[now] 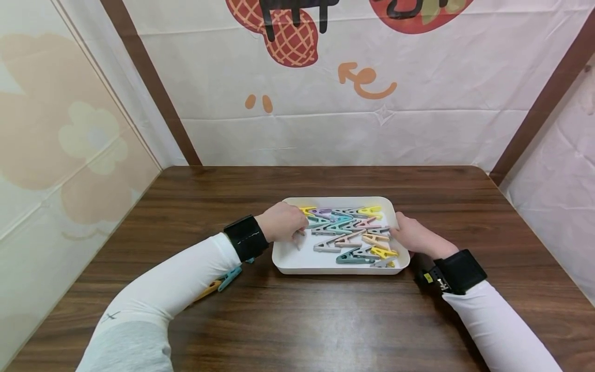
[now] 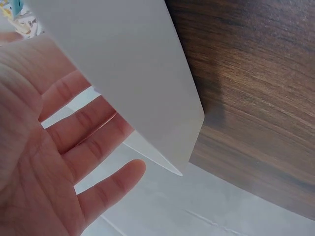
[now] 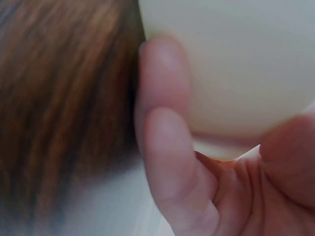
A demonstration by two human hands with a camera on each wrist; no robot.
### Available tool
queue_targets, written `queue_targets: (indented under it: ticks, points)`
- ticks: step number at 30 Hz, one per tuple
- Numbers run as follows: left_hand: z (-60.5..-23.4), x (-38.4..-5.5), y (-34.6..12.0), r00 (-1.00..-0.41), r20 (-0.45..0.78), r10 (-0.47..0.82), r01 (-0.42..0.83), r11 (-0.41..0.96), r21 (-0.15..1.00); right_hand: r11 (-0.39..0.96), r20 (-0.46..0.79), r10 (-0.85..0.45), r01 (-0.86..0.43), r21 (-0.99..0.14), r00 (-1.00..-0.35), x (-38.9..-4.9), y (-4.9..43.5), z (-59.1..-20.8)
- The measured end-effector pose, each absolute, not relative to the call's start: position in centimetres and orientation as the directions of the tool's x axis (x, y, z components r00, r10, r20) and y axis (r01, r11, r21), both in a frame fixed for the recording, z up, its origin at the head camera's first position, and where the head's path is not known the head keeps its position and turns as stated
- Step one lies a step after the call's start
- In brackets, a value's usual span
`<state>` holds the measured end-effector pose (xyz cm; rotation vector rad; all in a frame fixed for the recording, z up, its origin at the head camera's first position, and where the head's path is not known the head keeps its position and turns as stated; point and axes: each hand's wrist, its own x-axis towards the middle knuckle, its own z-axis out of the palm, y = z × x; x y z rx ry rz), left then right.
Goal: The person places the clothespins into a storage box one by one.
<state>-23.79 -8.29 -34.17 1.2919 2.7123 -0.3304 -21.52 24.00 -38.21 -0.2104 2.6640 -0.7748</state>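
A white rectangular tray [image 1: 307, 263] holds several plastic clothespins [image 1: 344, 227] in yellow, teal, pink, grey and purple, spread mostly over its middle and right. My left hand [image 1: 283, 222] reaches over the tray's left rim, fingers pointing down inside near the clothespins. In the left wrist view, the lower fingers [image 2: 98, 142] are loosely bent and pass behind the tray's side wall; the thumb and index tips are hidden. At the opposite end, my right hand [image 1: 413, 235] grips the tray's right side. The right wrist view shows curled fingers [image 3: 167, 152] against the tray's outer wall [image 3: 236, 69].
On the brown wooden table [image 1: 325, 320], an orange clothespin [image 1: 207, 291] and a blue clothespin [image 1: 230, 279] lie beside my left forearm, partly covered by it. A printed cloth backdrop [image 1: 297, 134] stands behind the table's far edge, with more cloth at both sides.
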Motion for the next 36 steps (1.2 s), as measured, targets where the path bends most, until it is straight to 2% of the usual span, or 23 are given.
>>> queue_targets:
  ticks: [6, 11, 15, 19, 25, 36]
  points:
    - [-34.0, -23.7, -9.3, -0.612, -0.135, 0.779, 0.791, 0.601, -0.119, 0.840, -0.301, -0.242, -0.044, -0.541, -0.922, -21.5, 24.0, -38.3]
    - [-32.8, -23.5, -10.6, -0.621, -0.059, 0.782, 0.783, 0.616, -0.086, 0.828, -0.304, -0.242, -0.032, -0.560, -0.921, -21.3, 23.9, -38.0]
    - [-31.7, -23.1, -12.2, -0.672, -0.006, 0.741, 0.740, 0.671, -0.051, 0.827, -0.297, -0.243, -0.037, -0.561, -0.923, -21.2, 23.9, -37.7]
    - [-31.3, -22.6, -14.4, -0.751, 0.020, 0.660, 0.661, 0.751, 0.020, 0.827, -0.295, -0.248, -0.043, -0.560, -0.923, -21.2, 23.9, -37.8]
    - [-31.6, -21.6, -17.9, -0.834, -0.037, 0.551, 0.541, 0.828, 0.147, 0.834, -0.297, -0.251, -0.051, -0.549, -0.921, -21.4, 23.8, -37.7]
    - [-33.2, -19.6, -21.0, -0.840, -0.177, 0.513, 0.464, 0.848, 0.258, 0.836, -0.299, -0.254, -0.053, -0.547, -0.920, -21.4, 23.9, -37.9]
